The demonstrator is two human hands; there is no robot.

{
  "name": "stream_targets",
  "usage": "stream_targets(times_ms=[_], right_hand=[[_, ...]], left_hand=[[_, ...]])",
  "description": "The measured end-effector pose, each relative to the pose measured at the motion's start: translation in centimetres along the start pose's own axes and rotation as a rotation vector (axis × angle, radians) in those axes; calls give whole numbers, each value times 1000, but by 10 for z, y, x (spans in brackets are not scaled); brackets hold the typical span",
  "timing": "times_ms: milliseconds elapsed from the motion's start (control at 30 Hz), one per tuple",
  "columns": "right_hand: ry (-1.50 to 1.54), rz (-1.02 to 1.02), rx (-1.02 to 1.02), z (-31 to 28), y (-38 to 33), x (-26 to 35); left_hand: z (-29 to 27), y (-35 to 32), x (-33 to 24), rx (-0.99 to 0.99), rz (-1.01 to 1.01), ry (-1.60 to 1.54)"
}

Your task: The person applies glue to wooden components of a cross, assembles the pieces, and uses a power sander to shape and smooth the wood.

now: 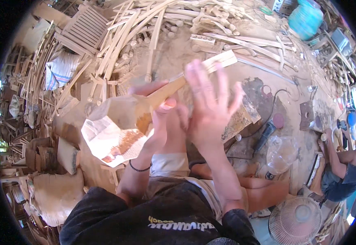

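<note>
A large wooden ladle point(114, 141) with a faceted bowl hangs in front of me, pale with brown patches. Its handle point(167, 90) slants up and away to the right, ending in a pale, split-looking tip point(225, 60). My left hand point(158, 122), with a dark bead bracelet at the wrist, is closed round the neck where handle meets bowl. Over the upper handle is my right hand point(211, 104), fingers stretched and spread, slightly blurred. Whether its palm touches the wood is hidden.
A corded grinder point(264, 138) with a pinkish disc lies at right, near a clear plastic bag point(282, 154). Curved wooden pieces point(133, 36) pile up ahead. A fan point(295, 220) stands at lower right. Beyond it another person point(345, 171) sits working.
</note>
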State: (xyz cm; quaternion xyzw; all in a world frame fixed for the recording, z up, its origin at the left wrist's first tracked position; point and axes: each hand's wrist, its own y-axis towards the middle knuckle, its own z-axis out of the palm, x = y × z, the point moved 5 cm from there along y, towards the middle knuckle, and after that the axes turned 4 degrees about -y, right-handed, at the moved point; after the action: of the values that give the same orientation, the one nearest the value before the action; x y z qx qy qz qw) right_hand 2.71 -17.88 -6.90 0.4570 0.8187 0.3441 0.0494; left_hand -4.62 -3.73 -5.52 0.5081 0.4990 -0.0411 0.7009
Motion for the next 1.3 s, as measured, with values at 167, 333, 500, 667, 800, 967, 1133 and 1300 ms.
stream_targets(times_ms=[167,333,500,667,800,967,1133,1300], right_hand=[[-92,-20,-4,-3,1,-21],[64,-86,62,-2,-10,-18],[196,-117,74,7,-17,-11],[10,-184,162,-11,-2,-11],[-115,-58,-116,-9,-4,-49],[60,696,-413,3,-99,-202],[11,1236,106,132,-334,-331],[-78,1082,280,203,-386,-320]], left_hand=[[13,-1,-17,59,-81,3],[7,3,-15,56,-44,-18],[9,2,-17,76,-44,7],[8,-2,-12,114,34,2],[-15,-4,0,93,-68,24],[-10,3,-9,77,17,48],[-20,-8,1,-88,114,250],[-17,-7,1,-119,17,118]])
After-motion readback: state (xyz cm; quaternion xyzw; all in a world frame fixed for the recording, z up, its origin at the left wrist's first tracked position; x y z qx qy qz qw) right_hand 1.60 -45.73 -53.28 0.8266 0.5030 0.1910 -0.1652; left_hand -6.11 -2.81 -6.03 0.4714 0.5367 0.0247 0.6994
